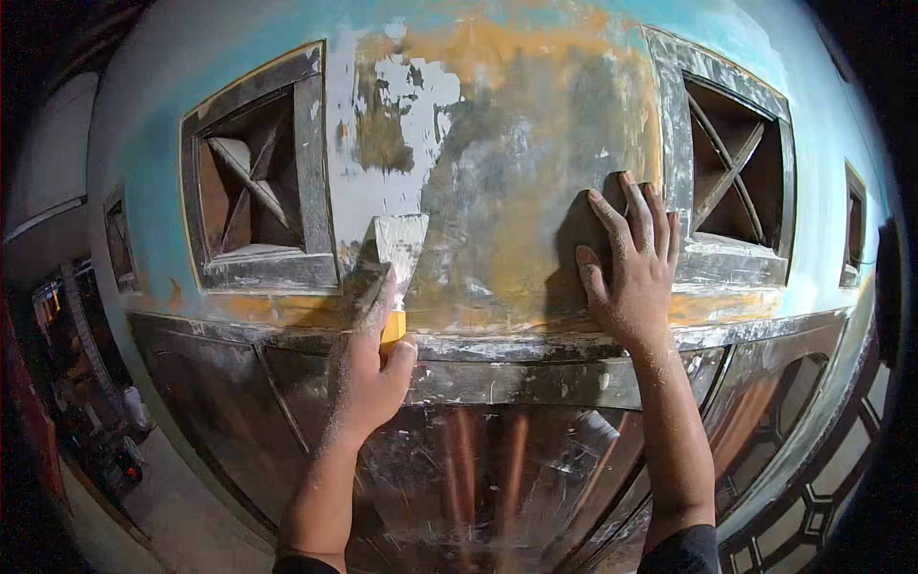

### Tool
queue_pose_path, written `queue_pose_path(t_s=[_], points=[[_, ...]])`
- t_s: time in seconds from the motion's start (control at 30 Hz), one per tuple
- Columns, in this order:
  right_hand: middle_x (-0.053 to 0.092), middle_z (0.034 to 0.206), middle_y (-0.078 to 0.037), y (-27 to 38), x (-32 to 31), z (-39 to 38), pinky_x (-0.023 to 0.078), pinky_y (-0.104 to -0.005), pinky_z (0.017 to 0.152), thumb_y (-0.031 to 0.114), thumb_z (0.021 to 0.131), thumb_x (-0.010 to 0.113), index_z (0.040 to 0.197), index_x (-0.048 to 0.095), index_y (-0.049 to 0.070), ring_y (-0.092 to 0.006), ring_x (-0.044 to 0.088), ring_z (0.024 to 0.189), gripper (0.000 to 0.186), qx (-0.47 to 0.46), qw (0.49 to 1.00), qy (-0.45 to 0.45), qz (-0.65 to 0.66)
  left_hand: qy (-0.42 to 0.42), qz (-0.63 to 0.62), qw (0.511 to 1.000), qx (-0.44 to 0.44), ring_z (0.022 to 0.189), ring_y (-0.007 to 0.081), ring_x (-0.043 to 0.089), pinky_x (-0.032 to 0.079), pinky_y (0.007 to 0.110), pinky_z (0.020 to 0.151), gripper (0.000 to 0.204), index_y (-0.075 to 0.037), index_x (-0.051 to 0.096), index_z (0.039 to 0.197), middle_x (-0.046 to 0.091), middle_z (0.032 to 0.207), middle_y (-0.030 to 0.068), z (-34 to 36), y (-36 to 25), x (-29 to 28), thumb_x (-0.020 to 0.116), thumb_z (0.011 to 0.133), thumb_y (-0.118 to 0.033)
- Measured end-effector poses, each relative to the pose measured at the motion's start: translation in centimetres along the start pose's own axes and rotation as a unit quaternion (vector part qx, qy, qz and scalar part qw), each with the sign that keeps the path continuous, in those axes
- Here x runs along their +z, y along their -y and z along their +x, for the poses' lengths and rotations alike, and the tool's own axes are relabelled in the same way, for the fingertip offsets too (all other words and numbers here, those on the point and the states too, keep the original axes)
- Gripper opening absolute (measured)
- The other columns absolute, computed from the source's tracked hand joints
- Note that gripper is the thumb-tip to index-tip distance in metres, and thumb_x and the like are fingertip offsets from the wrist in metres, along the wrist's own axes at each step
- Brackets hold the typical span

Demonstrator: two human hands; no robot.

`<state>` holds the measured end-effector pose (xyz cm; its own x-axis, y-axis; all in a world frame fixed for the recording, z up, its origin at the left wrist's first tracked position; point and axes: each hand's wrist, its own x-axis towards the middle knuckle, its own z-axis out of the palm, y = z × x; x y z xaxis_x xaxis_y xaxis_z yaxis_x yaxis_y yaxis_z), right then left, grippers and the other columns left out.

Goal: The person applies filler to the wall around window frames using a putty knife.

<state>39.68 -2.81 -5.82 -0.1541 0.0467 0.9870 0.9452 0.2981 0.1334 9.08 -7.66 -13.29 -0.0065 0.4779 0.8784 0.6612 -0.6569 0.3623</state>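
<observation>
A left hand (375, 368) is holding a scraper (402, 256) up at a patchy wall (535, 124).
Its fingers are wrapping the yellow handle (394, 327), while the white-smeared blade is pointing upward, just beside the left vent (251, 177). The right hand (635, 273) is spreading wide, fingers up, near the right vent (732, 167); whether its palm is touching the wall, I cannot tell.

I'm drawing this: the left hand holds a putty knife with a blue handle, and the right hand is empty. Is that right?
No: the head view shows a yellow handle, not blue. The left hand does hold the putty knife; the right hand is empty.
</observation>
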Motion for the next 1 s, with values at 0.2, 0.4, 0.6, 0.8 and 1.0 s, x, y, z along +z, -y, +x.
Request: queue_pose_path(t_s=[0.2,0.4,0.6,0.8,1.0], points=[[0.034,0.164,-0.011,0.1,-0.5,-0.1,0.012,-0.0577,0.125,0.026,0.089,0.066,0.148,0.052,0.022,-0.0390,0.025,0.153,0.061,0.004,1.000,0.005,-0.005,0.022,-0.069,0.990,-0.123,0.121,0.0285,0.065,0.049,0.036,0.100,0.069,-0.006,0.040,0.157,0.059,0.142,0.0257,-0.6,-1.4,-1.2,0.056,0.090,-0.006],[0.033,0.165,-0.009,0.1,0.0,-0.5,0.013,-0.0616,0.124,0.029,0.088,0.069,0.151,0.048,0.027,-0.0394,0.024,0.153,0.066,0.006,1.000,0.001,-0.003,0.004,-0.068,0.991,-0.112,0.122,0.0231,0.062,0.048,0.032,0.098,0.068,-0.006,0.042,0.156,0.061,0.140,0.0226,-1.2,-0.4,-1.9,0.055,0.089,-0.004],[0.034,0.164,-0.009,0.6,0.2,-0.5,0.012,-0.0607,0.125,0.029,0.089,0.066,0.149,0.050,0.027,-0.0380,0.024,0.153,0.062,0.023,1.000,0.006,-0.021,0.013,-0.071,0.996,-0.055,0.112,0.0197,0.063,0.049,0.030,0.094,0.070,-0.003,0.037,0.158,0.058,0.145,0.0198,0.7,0.8,-2.6,0.052,0.090,-0.002],[0.033,0.165,-0.009,0.6,0.4,-0.6,0.012,-0.0590,0.125,0.030,0.090,0.065,0.150,0.050,0.026,-0.0377,0.024,0.154,0.062,0.026,0.999,0.000,-0.039,0.048,-0.052,0.993,-0.096,0.118,0.0232,0.064,0.049,0.033,0.098,0.070,-0.003,0.036,0.158,0.058,0.146,0.0202,0.3,-0.6,-3.3,0.052,0.090,-0.003],[0.033,0.165,-0.009,0.6,0.4,-0.7,0.012,-0.0607,0.124,0.031,0.091,0.064,0.150,0.050,0.026,-0.0383,0.023,0.154,0.062,0.028,0.999,0.007,-0.035,0.030,-0.042,0.996,-0.068,0.131,0.0310,0.060,0.046,0.036,0.106,0.072,-0.005,0.036,0.158,0.057,0.145,0.0231,1.4,0.4,-2.9,0.054,0.089,-0.006]])
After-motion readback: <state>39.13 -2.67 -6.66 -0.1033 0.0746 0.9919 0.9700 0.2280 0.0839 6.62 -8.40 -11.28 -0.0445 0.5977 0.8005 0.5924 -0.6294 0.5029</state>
